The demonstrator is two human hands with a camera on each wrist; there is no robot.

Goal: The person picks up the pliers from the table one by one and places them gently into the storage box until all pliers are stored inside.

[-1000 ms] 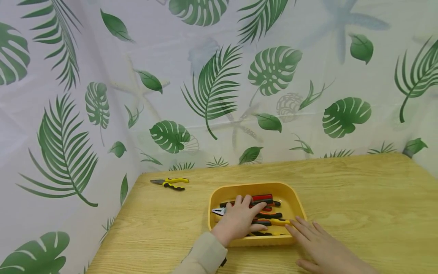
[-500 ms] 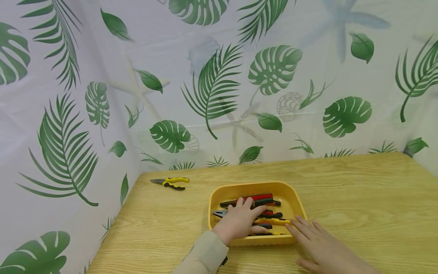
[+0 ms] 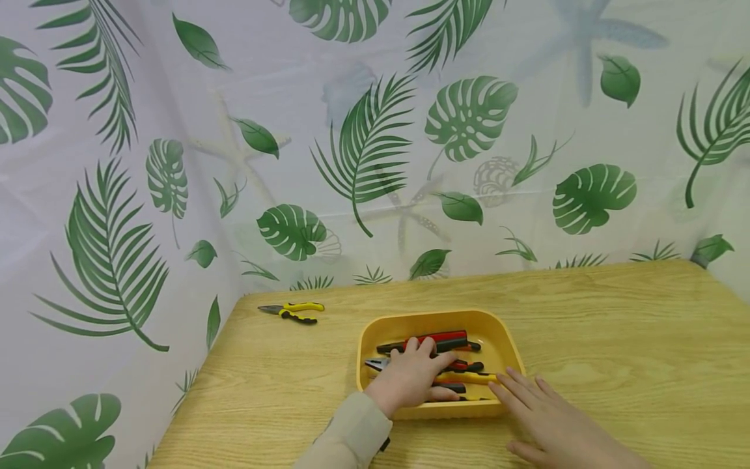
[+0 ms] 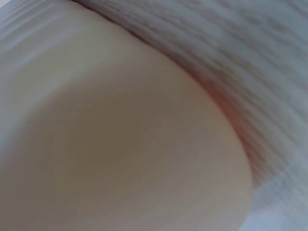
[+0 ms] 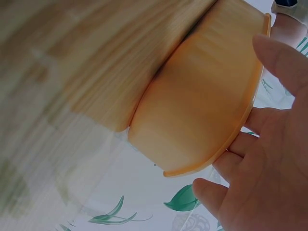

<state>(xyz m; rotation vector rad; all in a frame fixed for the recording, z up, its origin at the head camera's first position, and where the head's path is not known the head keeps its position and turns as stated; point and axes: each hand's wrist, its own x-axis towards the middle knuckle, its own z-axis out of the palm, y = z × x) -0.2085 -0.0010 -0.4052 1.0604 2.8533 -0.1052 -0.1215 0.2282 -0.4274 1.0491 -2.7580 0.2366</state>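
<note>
In the head view my left hand [image 3: 406, 376] reaches into a yellow tray [image 3: 511, 342], fingers spread over several hand tools. Metal-nosed pliers [image 3: 374, 365] lie by its wrist side. A red-and-black handle [image 3: 451, 339] lies beyond the fingers, and a yellow-and-black handle [image 3: 473, 378] near the thumb. The hand covers the middle of the tools; no firm grip shows. At the tray's right end, my right hand [image 3: 541, 407] rests with straight fingertips on the rim. From the right wrist view, that hand [image 5: 264, 173] is relaxed beside the tray's outer wall [image 5: 192, 91].
Yellow-and-black needle-nose pliers [image 3: 293, 312] lie half spread on the wooden table [image 3: 281, 378], left of the tray. A leaf-print sheet [image 3: 515, 215] hangs behind the table and on the left. A pale, blurred surface [image 4: 120, 144] fills most of the left wrist view.
Under my left hand the tools have shifted slightly: the yellow-and-black handle moved up and left, a black handle near the thumb moved down. My right hand has stayed almost still.
</note>
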